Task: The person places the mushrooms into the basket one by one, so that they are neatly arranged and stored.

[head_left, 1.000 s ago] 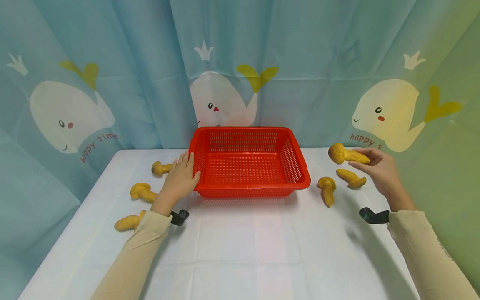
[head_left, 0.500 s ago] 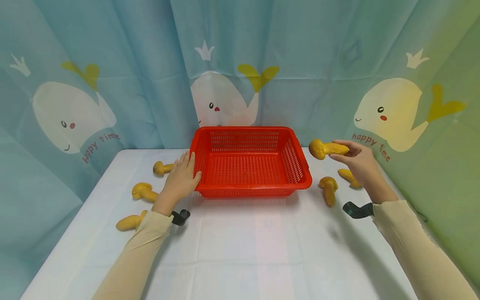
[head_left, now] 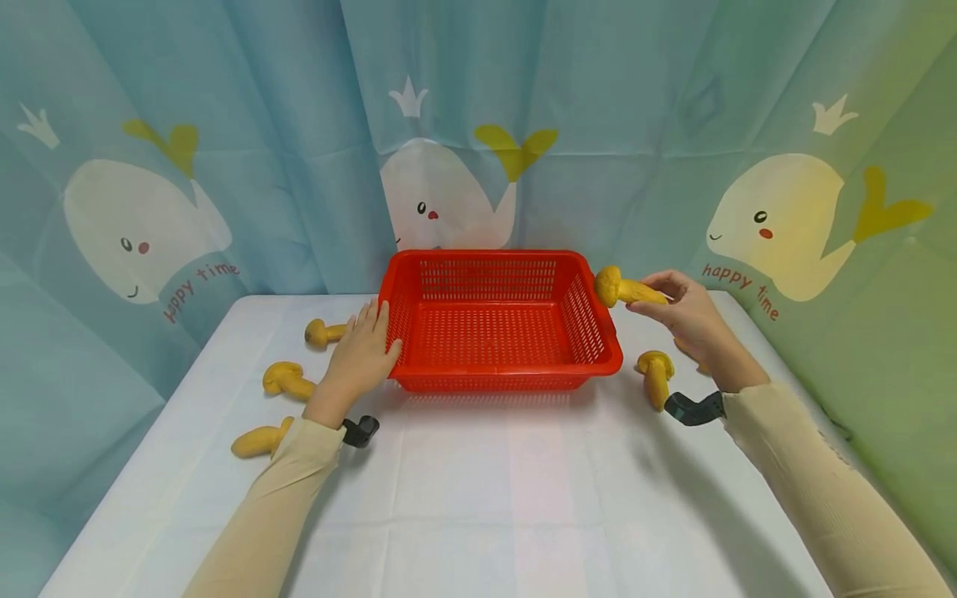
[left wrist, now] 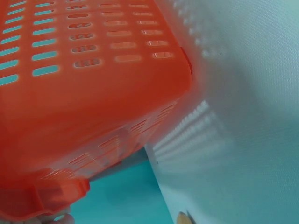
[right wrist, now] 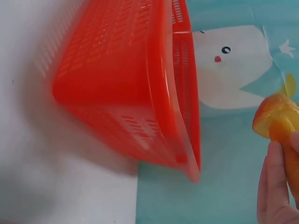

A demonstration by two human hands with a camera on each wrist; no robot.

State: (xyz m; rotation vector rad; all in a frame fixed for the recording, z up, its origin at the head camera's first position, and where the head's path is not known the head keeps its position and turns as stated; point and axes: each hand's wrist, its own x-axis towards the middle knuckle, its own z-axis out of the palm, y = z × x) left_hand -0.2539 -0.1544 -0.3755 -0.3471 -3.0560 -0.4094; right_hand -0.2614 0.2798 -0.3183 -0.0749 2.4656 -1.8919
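Observation:
My right hand [head_left: 686,314] pinches a yellow mushroom [head_left: 626,288] by its stem, with the brownish cap pointing left. The cap overlaps the right rim of a red plastic basket [head_left: 486,370] in the head view. In the right wrist view the mushroom [right wrist: 279,116] is held up beside the basket [right wrist: 117,88], fingers along its stem. My left hand [head_left: 362,352] rests with extended fingers on the basket's left rim. Only its fingertips show at the bottom corner of the left wrist view, by the basket rim [left wrist: 42,200]. The inside of the basket holds nothing.
On the white table [head_left: 478,498], one mushroom [head_left: 655,378] lies right of the basket, and another [head_left: 691,349] is mostly hidden behind my right hand. To the left lie three more: a far one [head_left: 324,333], a middle one [head_left: 287,381] and a near one [head_left: 259,440]. A curtain [head_left: 620,124] hangs behind.
My right hand has carried the mushroom leftward and slightly up, from over the table's right side to the basket's right rim. My left hand has stayed on the left rim.

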